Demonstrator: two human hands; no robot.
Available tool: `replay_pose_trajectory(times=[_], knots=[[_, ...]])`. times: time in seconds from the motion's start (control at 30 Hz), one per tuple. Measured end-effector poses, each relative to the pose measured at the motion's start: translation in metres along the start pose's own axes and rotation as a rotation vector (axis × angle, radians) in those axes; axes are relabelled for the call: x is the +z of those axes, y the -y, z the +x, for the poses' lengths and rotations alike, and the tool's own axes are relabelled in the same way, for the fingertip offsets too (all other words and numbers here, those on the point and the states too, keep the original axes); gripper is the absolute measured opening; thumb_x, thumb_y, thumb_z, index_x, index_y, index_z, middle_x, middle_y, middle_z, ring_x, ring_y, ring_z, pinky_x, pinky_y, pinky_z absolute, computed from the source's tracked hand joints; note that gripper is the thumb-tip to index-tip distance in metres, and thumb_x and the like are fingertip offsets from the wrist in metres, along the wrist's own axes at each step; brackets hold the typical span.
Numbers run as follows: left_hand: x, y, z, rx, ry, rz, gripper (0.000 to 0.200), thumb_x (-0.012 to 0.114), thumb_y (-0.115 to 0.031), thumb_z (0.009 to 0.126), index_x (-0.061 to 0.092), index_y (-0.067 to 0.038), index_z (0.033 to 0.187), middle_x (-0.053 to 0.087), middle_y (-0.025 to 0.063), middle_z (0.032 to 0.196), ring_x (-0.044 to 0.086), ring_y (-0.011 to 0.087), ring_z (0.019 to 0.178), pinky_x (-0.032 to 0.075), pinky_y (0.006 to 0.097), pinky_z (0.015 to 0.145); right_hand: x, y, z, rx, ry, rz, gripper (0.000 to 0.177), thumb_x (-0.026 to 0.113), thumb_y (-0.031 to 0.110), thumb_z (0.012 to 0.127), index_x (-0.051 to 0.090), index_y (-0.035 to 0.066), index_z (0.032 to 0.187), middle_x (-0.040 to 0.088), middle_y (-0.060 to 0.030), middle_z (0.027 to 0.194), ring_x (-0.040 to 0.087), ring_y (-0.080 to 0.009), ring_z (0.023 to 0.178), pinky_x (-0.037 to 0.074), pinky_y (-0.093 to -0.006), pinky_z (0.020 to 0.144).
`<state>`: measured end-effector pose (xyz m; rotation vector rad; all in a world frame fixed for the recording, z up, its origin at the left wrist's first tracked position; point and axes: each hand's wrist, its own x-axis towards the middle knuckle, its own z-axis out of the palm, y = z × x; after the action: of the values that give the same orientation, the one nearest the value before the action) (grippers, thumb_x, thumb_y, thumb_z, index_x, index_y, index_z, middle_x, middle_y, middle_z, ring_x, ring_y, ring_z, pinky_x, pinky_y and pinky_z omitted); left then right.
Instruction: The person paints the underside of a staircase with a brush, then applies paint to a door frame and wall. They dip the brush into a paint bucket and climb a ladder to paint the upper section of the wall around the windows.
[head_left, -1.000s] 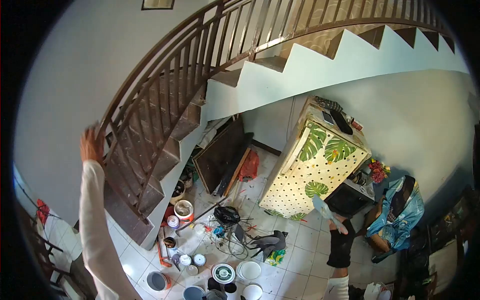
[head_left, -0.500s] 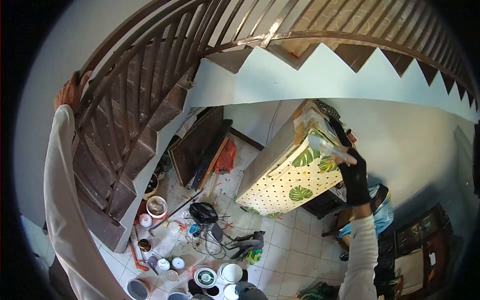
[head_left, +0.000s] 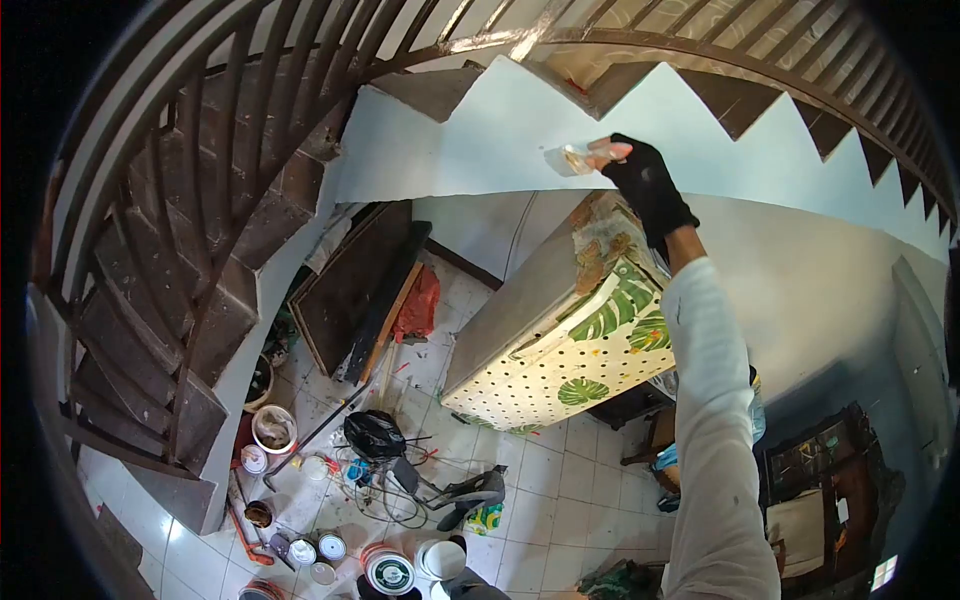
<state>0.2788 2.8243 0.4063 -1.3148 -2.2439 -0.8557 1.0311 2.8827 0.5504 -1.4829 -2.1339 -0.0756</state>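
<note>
My right hand (head_left: 640, 180), in a black fingerless glove, is raised in front of the pale blue side wall of the staircase (head_left: 430, 150). Its fingers are closed on a thin, pale, see-through flat piece (head_left: 570, 160), whose exact kind I cannot tell. The piece overlaps the blue wall below the sawtooth edge of the steps. My left hand is out of sight; only brown railing bars (head_left: 195, 150) show on that side.
Below stands a tall cabinet (head_left: 560, 350) with a dotted leaf-print cover. Paint buckets (head_left: 388, 570), a black bag (head_left: 374, 434), cables and tools lie on the tiled floor (head_left: 535, 495). Dark boards (head_left: 350, 290) lean beneath the stairs, and carved dark furniture (head_left: 840, 490) stands at the right.
My right hand has risen up and to the left with the pale piece, from in front of the cabinet to the blue stair wall. My left hand, earlier on the railing, has left the view.
</note>
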Motion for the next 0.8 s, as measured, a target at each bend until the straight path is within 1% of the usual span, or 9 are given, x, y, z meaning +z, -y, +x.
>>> replay_pose_trajectory(times=[0.07,0.27,0.37,0.43,0.53,0.57,0.73,0.77,0.8], knots=[[-0.007,-0.006,-0.002,-0.017,0.014,-0.021,0.099,0.027,-0.088,0.099,0.068,-0.01,0.144,0.075,0.0224,0.128,0.07,0.0465,0.119,0.051,0.0628,0.105,0.009,-0.023,0.019,-0.071,0.033,0.07,0.022,0.078,0.015,0.095,0.076,-0.002,0.109,0.072,-0.0036,0.092,0.064,-0.0118,0.09,0.051,-0.0295,0.085],[0.006,-0.001,0.004,-0.017,-0.042,-0.016,0.093,0.028,-0.084,0.102,0.067,-0.011,0.144,0.07,0.0238,0.138,0.066,0.0499,0.125,0.05,0.0644,0.107,0.031,-0.058,0.058,-0.054,0.15,-0.065,0.018,0.076,0.014,0.095,0.075,0.0,0.106,0.072,-0.0023,0.093,0.064,-0.0124,0.09,0.051,-0.0295,0.085],[0.001,-0.011,-0.002,-0.056,-0.029,0.015,0.093,0.028,-0.084,0.101,0.067,-0.012,0.145,0.073,0.0213,0.134,0.068,0.0471,0.123,0.052,0.0613,0.106,0.038,-0.075,0.072,-0.153,0.185,-0.013,0.016,0.076,0.014,0.095,0.076,0.001,0.105,0.072,-0.0026,0.093,0.064,-0.013,0.089,0.051,-0.0297,0.084],[0.006,-0.003,0.007,-0.082,-0.049,0.08,0.093,0.027,-0.085,0.101,0.066,-0.014,0.147,0.075,0.017,0.133,0.07,0.0455,0.121,0.053,0.0602,0.106,0.036,-0.085,0.087,-0.235,0.142,-0.122,0.015,0.076,0.014,0.095,0.076,0.002,0.104,0.072,-0.0032,0.093,0.064,-0.0132,0.089,0.052,-0.03,0.084],[0.013,0.006,0.007,-0.056,-0.077,0.051,0.092,0.026,-0.084,0.102,0.067,-0.013,0.144,0.076,0.0155,0.13,0.07,0.0453,0.12,0.054,0.0602,0.104,0.013,-0.101,0.105,-0.305,0.063,-0.034,0.014,0.074,0.014,0.096,0.076,0.003,0.103,0.072,-0.0026,0.092,0.065,-0.0127,0.088,0.052,-0.0297,0.082],[0.01,0.006,0.009,0.016,-0.052,0.074,0.091,0.025,-0.083,0.103,0.07,-0.013,0.141,0.077,0.0156,0.128,0.071,0.0449,0.118,0.054,0.0609,0.101,0.003,-0.086,0.101,-0.156,0.038,-0.026,0.027,0.079,0.019,0.09,0.078,-0.001,0.109,0.078,-0.0084,0.098,0.072,-0.0185,0.091,0.055,-0.0318,0.086],[0.006,-0.005,0.002,-0.012,-0.073,0.057,0.09,0.025,-0.082,0.103,0.071,-0.013,0.137,0.078,0.018,0.125,0.072,0.0458,0.115,0.055,0.062,0.098,0.011,-0.074,0.083,-0.172,0.009,-0.024,0.023,0.081,0.019,0.092,0.077,-0.001,0.104,0.076,-0.007,0.095,0.071,-0.0162,0.093,0.055,-0.031,0.087],[0.006,-0.005,0.003,-0.001,-0.071,0.071,0.09,0.025,-0.082,0.103,0.072,-0.013,0.137,0.078,0.0186,0.124,0.072,0.0462,0.114,0.055,0.0623,0.097,0.013,-0.074,0.082,-0.215,0.162,0.032,0.015,0.072,0.014,0.096,0.077,0.002,0.103,0.073,-0.0016,0.093,0.065,-0.0141,0.087,0.052,-0.0307,0.083],[0.007,-0.004,0.002,-0.003,-0.071,0.071,0.09,0.025,-0.082,0.103,0.072,-0.013,0.137,0.078,0.0186,0.124,0.072,0.0462,0.114,0.055,0.0623,0.097,0.025,-0.075,0.085,-0.317,0.189,-0.058,0.015,0.074,0.01,0.092,0.074,0.0,0.104,0.074,-0.0044,0.093,0.064,-0.016,0.085,0.052,-0.0323,0.083]])
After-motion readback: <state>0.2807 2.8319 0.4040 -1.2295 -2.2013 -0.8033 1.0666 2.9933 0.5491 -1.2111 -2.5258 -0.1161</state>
